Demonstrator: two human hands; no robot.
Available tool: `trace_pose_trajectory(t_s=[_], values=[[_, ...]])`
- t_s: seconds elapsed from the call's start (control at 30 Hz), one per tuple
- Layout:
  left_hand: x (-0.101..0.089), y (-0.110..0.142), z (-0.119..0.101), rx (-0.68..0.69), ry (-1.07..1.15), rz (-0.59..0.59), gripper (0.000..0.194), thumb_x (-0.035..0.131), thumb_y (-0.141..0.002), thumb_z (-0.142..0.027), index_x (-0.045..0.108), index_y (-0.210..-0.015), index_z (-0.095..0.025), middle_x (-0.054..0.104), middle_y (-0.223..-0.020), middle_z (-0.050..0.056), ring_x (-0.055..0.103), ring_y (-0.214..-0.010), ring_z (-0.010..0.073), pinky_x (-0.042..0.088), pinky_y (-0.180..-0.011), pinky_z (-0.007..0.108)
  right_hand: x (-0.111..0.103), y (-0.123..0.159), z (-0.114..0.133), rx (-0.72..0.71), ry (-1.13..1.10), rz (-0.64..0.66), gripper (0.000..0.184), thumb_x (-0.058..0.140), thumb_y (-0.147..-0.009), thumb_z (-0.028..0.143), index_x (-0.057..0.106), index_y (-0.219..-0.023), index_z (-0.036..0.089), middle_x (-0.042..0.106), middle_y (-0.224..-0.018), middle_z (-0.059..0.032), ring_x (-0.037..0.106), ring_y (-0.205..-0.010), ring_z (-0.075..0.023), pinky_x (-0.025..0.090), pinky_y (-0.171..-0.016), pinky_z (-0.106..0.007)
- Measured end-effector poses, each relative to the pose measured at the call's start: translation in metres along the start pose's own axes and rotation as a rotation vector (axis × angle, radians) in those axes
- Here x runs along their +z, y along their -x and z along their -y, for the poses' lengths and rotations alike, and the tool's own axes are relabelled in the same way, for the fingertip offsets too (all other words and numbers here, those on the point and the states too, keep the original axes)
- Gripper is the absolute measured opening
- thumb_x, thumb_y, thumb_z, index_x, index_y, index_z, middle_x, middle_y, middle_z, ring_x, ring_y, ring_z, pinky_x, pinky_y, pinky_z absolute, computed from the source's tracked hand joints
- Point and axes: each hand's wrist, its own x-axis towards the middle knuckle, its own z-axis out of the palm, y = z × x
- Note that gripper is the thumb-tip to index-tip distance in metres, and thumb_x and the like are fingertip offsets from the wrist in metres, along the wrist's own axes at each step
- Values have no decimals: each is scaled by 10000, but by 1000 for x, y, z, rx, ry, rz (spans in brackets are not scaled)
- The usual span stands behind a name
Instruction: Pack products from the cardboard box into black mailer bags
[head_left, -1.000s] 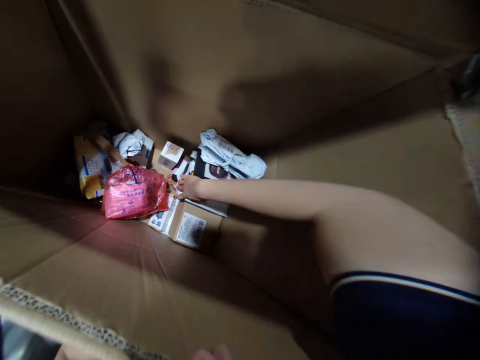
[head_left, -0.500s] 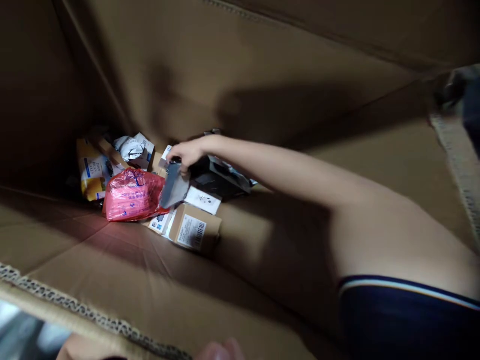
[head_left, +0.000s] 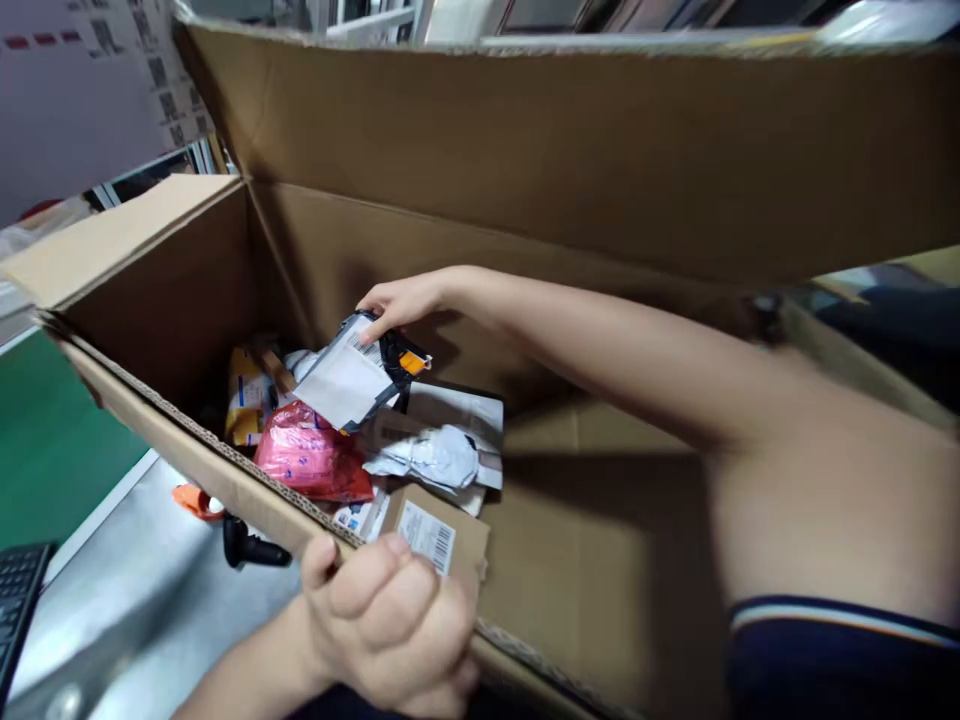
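Note:
Inside a large cardboard box (head_left: 600, 530), my right hand (head_left: 401, 305) is closed on the top edge of a dark plastic parcel (head_left: 341, 378) with a big white label and an orange patch. The parcel hangs tilted above a pink-red plastic bag (head_left: 311, 455). Beneath and beside it lie a flat white packet (head_left: 450, 405), a crumpled white packet (head_left: 435, 458) and a small brown carton (head_left: 435, 535) with a barcode label. My left hand (head_left: 397, 620) is wrapped round the near rim of the box, fingers curled over its edge.
A yellow packet (head_left: 244, 395) lies in the far left corner of the box. Outside, on the left, are a metal table (head_left: 172, 590), a black handheld scanner (head_left: 251, 545), an orange item (head_left: 196, 500), a keyboard (head_left: 19, 600) and a green surface (head_left: 60, 430). A raised flap (head_left: 562, 150) stands at the back.
My view has pulled back and up, showing the box's rim and surroundings. The dark parcel in my right hand has come up, its white label now showing. My left hand now shows fully on the rim.

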Motion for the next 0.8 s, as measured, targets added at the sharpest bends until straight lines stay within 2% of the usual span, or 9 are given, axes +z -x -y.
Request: trace_pose_trajectory(t_s=[0.07, 0.13, 0.23, 0.4, 0.5, 0.6, 0.67, 0.73, 0.8], values=[[1, -15, 9, 65, -7, -91, 317, 512, -885, -359, 790, -963, -231, 717, -880, 72, 638, -1035, 253, 164, -1300, 398, -2, 14, 25, 50, 11, -11, 449, 878, -744, 463, 766, -990, 105, 768, -821, -29, 708, -731, -156, 556, -692, -278], [-1, -24, 12, 45, -16, -67, 310, 520, -869, -328, 767, -1016, -210, 737, -907, 68, 654, -1037, 241, 168, -1295, 386, -1, 31, 51, 95, 15, -72, 422, 889, -745, 462, 776, -980, 130, 773, -844, -45, 714, -751, -179, 568, -718, -297], [-8, -29, 12, 41, -29, -52, 317, 521, -874, -298, 733, -1093, -210, 758, -937, 58, 672, -1040, 233, 173, -1290, 387, 4, 60, 90, 57, 71, -197, 364, 833, -812, 483, 772, -962, 157, 773, -860, -55, 710, -767, -197, 583, -763, -321], [-12, -19, 13, 57, -31, -26, 329, 566, -898, -287, 695, -1185, -190, 756, -1043, 82, 653, -1145, 241, 164, -1295, 395, 17, 120, 143, -144, 319, -467, 357, 631, -953, 489, 747, -960, 151, 774, -924, -81, 702, -873, -224, 573, -888, -354], [-9, -7, 14, -5, 17, -79, 520, 632, -903, -294, 585, -1417, -234, 693, -1307, 99, 569, -1354, 257, 234, -1295, 443, 31, 159, 174, -353, 437, -691, 437, 581, -964, 547, 750, -1045, 152, 772, -1053, -92, 681, -1064, -268, 517, -1043, -397], [-21, -9, 16, -287, 326, -336, 852, 702, -896, -472, 291, -1626, -321, 331, -1683, 140, 356, -1560, 310, 409, -1225, 499, 57, 181, 203, -561, 363, -898, 598, 529, -958, 666, 722, -1220, 164, 738, -1249, -110, 613, -1259, -306, 438, -1166, -453], [-48, -18, 14, -590, 640, -551, 977, 743, -850, -576, 192, -1633, -379, 241, -1719, 142, 401, -1535, 321, 514, -1139, 494, 86, 182, 221, -665, 276, -929, 689, 487, -949, 741, 707, -1265, 170, 723, -1279, -114, 596, -1293, -314, 423, -1186, -471], [-87, -23, 9, -856, 886, -677, 941, 810, -786, -588, 321, -1557, -359, 466, -1570, 143, 630, -1305, 295, 620, -979, 457, 123, 173, 237, -730, 209, -893, 734, 452, -939, 792, 722, -1226, 173, 739, -1198, -103, 622, -1246, -310, 453, -1160, -468], [-129, -17, 0, -1029, 976, -745, 799, 891, -698, -545, 531, -1347, -250, 673, -1214, 93, 738, -927, 215, 665, -757, 369, 166, 158, 250, -775, 168, -811, 728, 451, -939, 795, 730, -1205, 178, 748, -1128, -83, 649, -1181, -295, 491, -1117, -454]])
